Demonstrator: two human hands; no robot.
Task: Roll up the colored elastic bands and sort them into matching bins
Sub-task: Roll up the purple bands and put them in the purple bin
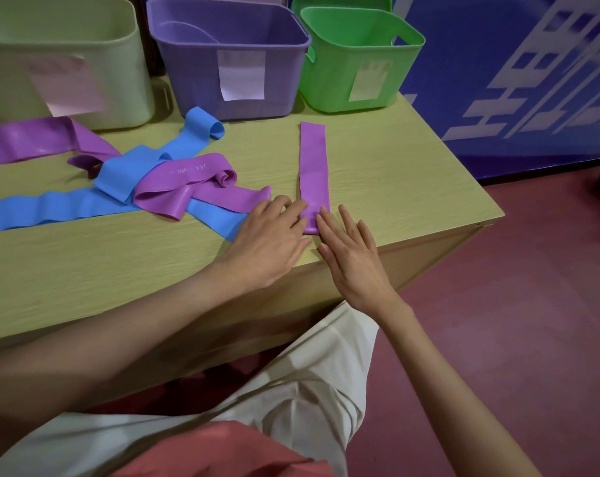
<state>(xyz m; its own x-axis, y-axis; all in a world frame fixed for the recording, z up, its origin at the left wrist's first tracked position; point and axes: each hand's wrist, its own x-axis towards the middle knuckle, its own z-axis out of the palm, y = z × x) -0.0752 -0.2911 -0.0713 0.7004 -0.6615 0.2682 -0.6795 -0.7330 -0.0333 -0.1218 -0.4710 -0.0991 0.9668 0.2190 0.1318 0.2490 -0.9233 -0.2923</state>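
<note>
In the head view, a folded purple elastic band (313,166) lies straight on the pale wooden table (395,180), pointing away from the person toward the bins, and its near end has just been turned over into the first small fold of a roll. The left hand (269,241) and the right hand (351,256) both lie flat with fingers extended, fingertips pressing on that near end from either side; neither hand is curled round anything. Judging by this, the rolling of this band is only starting. To the left lies a loose tangle that has not been rolled: a long blue band (61,206), a second purple band (188,182) with a curled end, and a third purple band (33,139) near the pale green bin (68,36). Behind stand a purple bin (202,84) and a bright green bin (333,77), each with a paper label. Nothing rolled is visible in the part of the bins that shows, so most of the sorting appears to remain.
</note>
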